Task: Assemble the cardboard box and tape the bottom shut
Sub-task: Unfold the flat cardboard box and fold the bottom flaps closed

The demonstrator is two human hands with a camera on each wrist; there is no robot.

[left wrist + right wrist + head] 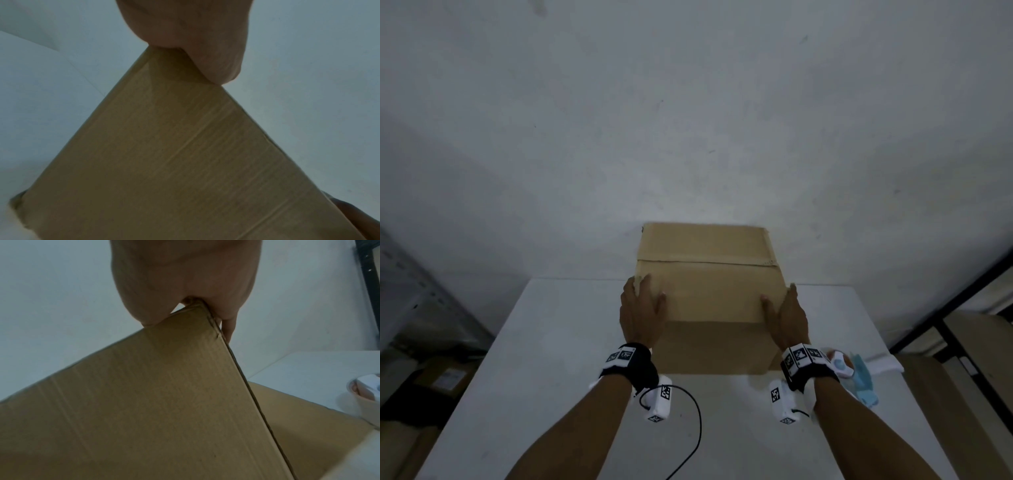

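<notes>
Both forearms reach out over the white table (pixel 544 342), wristbands printed with black-and-white square codes, no readable words. Left hand (pixel 640 315) and right hand (pixel 787 317) grip the near top corners of the cardboard box (pixel 709 284), thumbs on top, fingers down its sides. It stands mid-table, unmarked, seam closed. A tape dispenser (pixel 840 365) lies just right.

I see a white worktop (pixel 558 342) against a pale wall (pixel 688 120). Blue cloth (pixel 864 383) lies at the worktop's right edge; grey shelving (pixel 410 291) stands off its left.
</notes>
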